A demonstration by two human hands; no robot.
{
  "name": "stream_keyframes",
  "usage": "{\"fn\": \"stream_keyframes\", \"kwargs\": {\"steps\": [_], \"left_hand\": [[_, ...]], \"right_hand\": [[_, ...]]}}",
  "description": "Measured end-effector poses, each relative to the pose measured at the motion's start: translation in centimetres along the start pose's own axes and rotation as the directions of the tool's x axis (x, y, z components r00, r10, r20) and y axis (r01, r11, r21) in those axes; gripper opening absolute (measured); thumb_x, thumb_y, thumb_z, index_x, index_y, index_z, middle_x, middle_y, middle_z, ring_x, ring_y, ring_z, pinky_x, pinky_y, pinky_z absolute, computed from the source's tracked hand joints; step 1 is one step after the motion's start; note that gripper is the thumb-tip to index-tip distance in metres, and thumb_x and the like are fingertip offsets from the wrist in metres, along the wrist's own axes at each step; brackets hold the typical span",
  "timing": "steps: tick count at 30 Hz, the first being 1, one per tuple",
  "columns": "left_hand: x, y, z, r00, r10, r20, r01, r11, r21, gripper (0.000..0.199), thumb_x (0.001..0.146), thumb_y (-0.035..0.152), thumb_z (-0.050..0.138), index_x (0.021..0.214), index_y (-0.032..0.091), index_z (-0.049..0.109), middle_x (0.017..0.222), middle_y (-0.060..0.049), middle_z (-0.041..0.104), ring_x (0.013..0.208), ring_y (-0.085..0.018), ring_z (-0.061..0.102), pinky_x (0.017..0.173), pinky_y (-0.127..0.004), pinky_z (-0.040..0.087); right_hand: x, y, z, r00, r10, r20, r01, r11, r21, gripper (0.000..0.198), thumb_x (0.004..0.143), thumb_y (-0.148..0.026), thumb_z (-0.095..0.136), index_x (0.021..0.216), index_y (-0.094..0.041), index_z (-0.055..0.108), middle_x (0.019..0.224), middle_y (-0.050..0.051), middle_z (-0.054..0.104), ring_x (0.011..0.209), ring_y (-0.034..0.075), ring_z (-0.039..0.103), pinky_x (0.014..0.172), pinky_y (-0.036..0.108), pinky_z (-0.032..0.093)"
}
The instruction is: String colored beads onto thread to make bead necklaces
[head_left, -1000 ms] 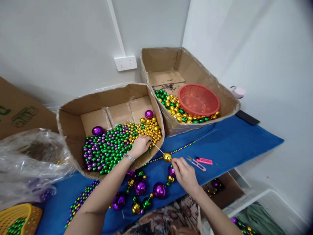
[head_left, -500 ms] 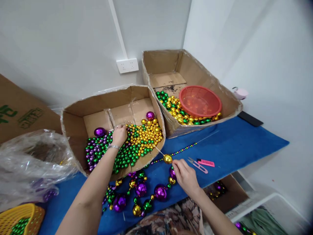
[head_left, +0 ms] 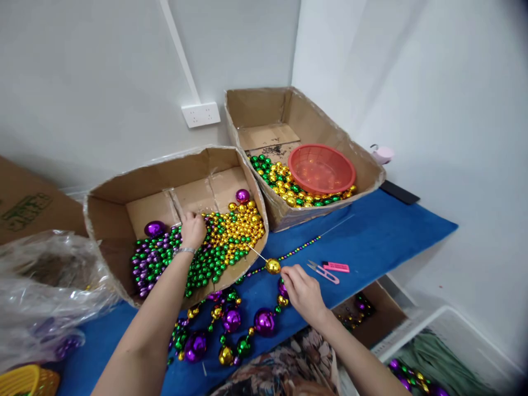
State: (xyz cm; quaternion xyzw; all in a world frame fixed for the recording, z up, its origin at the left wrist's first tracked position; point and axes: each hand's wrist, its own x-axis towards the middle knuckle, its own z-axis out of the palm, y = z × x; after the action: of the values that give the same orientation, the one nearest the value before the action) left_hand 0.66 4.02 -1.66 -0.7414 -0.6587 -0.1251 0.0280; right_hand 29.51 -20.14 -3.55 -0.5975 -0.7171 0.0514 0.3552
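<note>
My left hand (head_left: 193, 230) reaches into the near cardboard box (head_left: 108, 220), its fingers curled down at the small green, purple and gold beads (head_left: 206, 261). Whatever lies between those fingertips is hidden. My right hand (head_left: 303, 289) is closed in a pinch beside a shiny gold ball (head_left: 273, 266), on a string of beads. From the ball's other side a thin pale needle (head_left: 258, 253) sticks out toward the box. The string's large purple balls (head_left: 264, 322), with green and gold ones, lie below on the blue cloth (head_left: 396, 236).
Behind, a second cardboard box (head_left: 330, 115) holds gold and green balls and a red basket (head_left: 324, 170). Pink-handled thread snips (head_left: 324, 272) and a pink item (head_left: 336, 267) lie right of my hand. A yellow basket (head_left: 31, 379) and clear plastic bag (head_left: 45, 286) are at left.
The whole view has shifted, so most things sit farther left. My left hand is still at the beads, and my right hand keeps its pinch beside the gold ball.
</note>
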Motion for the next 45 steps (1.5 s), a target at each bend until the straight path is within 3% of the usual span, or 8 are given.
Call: {"fn": "stream_keyframes", "kwargs": {"steps": [8, 13, 16, 20, 22, 34, 41, 45], "left_hand": [[-1.1, 0.1, -1.1, 0.998, -0.050, -0.025, 0.040, 0.947, -0.317, 0.021, 0.078, 0.027, 0.055, 0.085, 0.012, 0.068, 0.114, -0.022, 0.056, 0.118, -0.040, 0.041, 0.100, -0.055, 0.033], [-3.0, 2.6, -2.5, 0.999, -0.051, 0.016, 0.050, 0.767, -0.640, 0.035, 0.085, 0.038, 0.052, 0.106, 0.012, 0.063, 0.105, -0.016, 0.064, 0.103, -0.029, 0.058, 0.090, -0.047, 0.046], [-6.0, 5.2, -3.3, 0.988, 0.023, 0.155, 0.125, 0.481, -0.868, 0.039, 0.086, 0.041, 0.055, 0.114, 0.014, 0.061, 0.101, -0.011, 0.068, 0.085, -0.019, 0.066, 0.078, -0.035, 0.054], [-9.4, 7.9, -4.2, 0.881, 0.133, 0.455, 0.474, -0.261, -0.841, 0.031, 0.074, 0.028, 0.075, 0.102, 0.018, 0.067, 0.094, -0.007, 0.071, 0.077, -0.012, 0.066, 0.073, -0.025, 0.055], [-10.3, 8.6, -4.5, 0.843, 0.163, 0.513, 0.534, -0.359, -0.765, 0.029, 0.071, 0.024, 0.078, 0.098, 0.017, 0.068, 0.091, -0.006, 0.071, 0.074, -0.011, 0.066, 0.069, -0.022, 0.055], [-11.3, 9.3, -4.7, 0.837, 0.168, 0.521, 0.543, -0.369, -0.754, 0.025, 0.073, 0.026, 0.078, 0.092, 0.016, 0.067, 0.089, -0.005, 0.071, 0.073, -0.011, 0.066, 0.068, -0.022, 0.055], [-11.9, 11.4, -5.0, 0.957, -0.001, 0.291, 0.288, -0.134, -0.948, 0.026, 0.068, 0.028, 0.080, 0.089, 0.018, 0.067, 0.084, -0.001, 0.068, 0.076, -0.012, 0.063, 0.068, -0.022, 0.053], [-12.5, 13.8, -4.2, 0.972, 0.030, 0.233, 0.234, -0.063, -0.970, 0.022, 0.075, 0.032, 0.075, 0.092, 0.019, 0.069, 0.086, -0.002, 0.068, 0.075, -0.012, 0.063, 0.069, -0.023, 0.053]], "right_hand": [[0.3, -0.3, 0.0, 1.000, -0.015, 0.013, 0.015, 1.000, -0.010, 0.022, 0.100, -0.023, 0.037, 0.096, -0.021, 0.059, 0.083, 0.003, 0.064, 0.070, 0.013, 0.062, 0.064, 0.022, 0.043], [0.4, -0.6, 0.1, 0.999, -0.014, 0.029, 0.014, 1.000, -0.009, 0.024, 0.101, -0.024, 0.035, 0.098, -0.022, 0.059, 0.083, 0.003, 0.064, 0.071, 0.013, 0.062, 0.065, 0.022, 0.044], [0.5, -0.6, 0.3, 1.000, -0.017, 0.021, 0.017, 1.000, -0.009, 0.023, 0.100, -0.024, 0.037, 0.099, -0.021, 0.059, 0.084, 0.003, 0.065, 0.072, 0.013, 0.062, 0.066, 0.022, 0.044], [0.5, -0.6, 0.5, 0.999, -0.023, 0.034, 0.023, 1.000, -0.021, 0.021, 0.100, -0.023, 0.038, 0.098, -0.021, 0.059, 0.084, 0.003, 0.065, 0.071, 0.013, 0.062, 0.066, 0.023, 0.044], [0.6, -0.6, 0.4, 0.999, -0.026, 0.034, 0.027, 0.999, -0.026, 0.021, 0.100, -0.022, 0.039, 0.097, -0.021, 0.060, 0.083, 0.003, 0.064, 0.070, 0.013, 0.062, 0.065, 0.023, 0.043], [0.4, -0.9, 0.2, 0.997, -0.061, 0.036, 0.063, 0.996, -0.058, 0.022, 0.099, -0.022, 0.039, 0.097, -0.020, 0.061, 0.082, 0.003, 0.065, 0.068, 0.012, 0.063, 0.065, 0.023, 0.044], [1.7, 0.0, 0.2, 0.998, -0.045, 0.032, 0.047, 0.995, -0.090, 0.023, 0.099, -0.023, 0.040, 0.097, -0.021, 0.063, 0.084, 0.005, 0.066, 0.073, 0.015, 0.062, 0.070, 0.025, 0.045], [2.6, 1.8, 0.4, 0.999, -0.002, 0.038, 0.002, 1.000, 0.007, 0.022, 0.099, -0.026, 0.041, 0.093, -0.020, 0.061, 0.084, 0.006, 0.065, 0.081, 0.018, 0.061, 0.075, 0.028, 0.047]]}}
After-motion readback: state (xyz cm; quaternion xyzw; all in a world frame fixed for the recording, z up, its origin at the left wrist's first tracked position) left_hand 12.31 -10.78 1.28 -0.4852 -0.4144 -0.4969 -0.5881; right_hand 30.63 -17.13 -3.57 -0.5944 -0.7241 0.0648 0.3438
